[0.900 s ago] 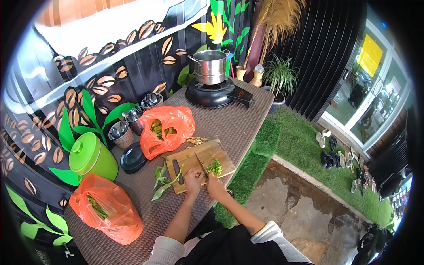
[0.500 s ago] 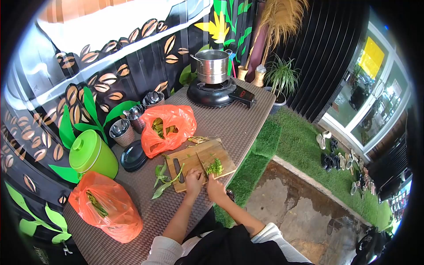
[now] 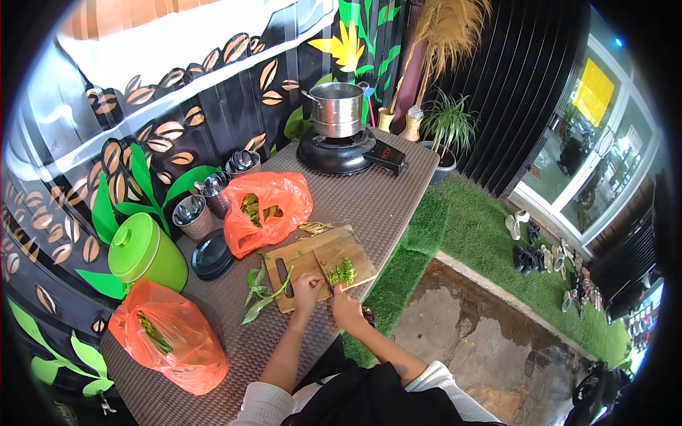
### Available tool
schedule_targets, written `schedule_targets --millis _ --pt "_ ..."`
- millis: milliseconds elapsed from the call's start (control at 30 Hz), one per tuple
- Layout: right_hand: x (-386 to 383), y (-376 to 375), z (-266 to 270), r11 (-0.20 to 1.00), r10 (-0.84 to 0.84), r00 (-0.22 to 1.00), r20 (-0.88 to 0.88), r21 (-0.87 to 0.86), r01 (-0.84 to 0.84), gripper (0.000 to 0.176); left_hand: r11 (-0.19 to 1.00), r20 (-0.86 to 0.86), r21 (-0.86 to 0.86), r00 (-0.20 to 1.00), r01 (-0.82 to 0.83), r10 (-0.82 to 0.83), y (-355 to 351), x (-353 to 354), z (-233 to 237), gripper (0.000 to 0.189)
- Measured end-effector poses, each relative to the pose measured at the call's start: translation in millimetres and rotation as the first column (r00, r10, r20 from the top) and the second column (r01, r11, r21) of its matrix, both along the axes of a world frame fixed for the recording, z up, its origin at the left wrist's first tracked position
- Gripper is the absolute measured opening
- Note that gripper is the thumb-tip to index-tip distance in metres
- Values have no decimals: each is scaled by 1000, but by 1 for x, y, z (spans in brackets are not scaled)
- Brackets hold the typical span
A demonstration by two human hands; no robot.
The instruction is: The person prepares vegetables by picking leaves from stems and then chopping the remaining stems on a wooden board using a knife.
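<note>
1. Left hand (image 3: pixel 307 285), head view: fingers curled over the cutting board (image 3: pixel 354 245), left of the blade; from here I cannot tell what they pinch.
2. Right hand (image 3: pixel 347 310): closed around the handle of the knife (image 3: pixel 321 265) — blade angled away, presumably for control.
3. Board: flat near the edge of the table (image 3: pixel 383 190), likely for reach.
4. Chopped greens (image 3: pixel 342 272): on the board, right of the blade — apparently kept clear of the left fingers.
</note>
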State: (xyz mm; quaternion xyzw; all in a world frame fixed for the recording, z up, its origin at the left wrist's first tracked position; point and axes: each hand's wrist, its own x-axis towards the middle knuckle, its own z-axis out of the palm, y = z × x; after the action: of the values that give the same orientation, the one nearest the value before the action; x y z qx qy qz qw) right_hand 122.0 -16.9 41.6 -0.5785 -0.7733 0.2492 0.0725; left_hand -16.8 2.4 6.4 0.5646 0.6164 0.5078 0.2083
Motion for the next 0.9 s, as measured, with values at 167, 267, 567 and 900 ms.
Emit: schedule_targets --millis 167,267,567,900 --pt "17 23 4 998 70 996 -49 6 -70 25 998 -9 34 999 -50 50 1 6 -13 8" --pt "23 18 13 994 107 993 -51 -7 -107 26 998 -23 31 998 -61 61 -3 9 -5 8" --pt "25 -12 16 996 83 981 -176 50 -75 30 992 26 87 996 -90 88 -22 5 20 22" --pt "31 -2 2 997 9 993 -116 74 0 29 866 -290 176 816 -468 500 -49 -21 32 29"
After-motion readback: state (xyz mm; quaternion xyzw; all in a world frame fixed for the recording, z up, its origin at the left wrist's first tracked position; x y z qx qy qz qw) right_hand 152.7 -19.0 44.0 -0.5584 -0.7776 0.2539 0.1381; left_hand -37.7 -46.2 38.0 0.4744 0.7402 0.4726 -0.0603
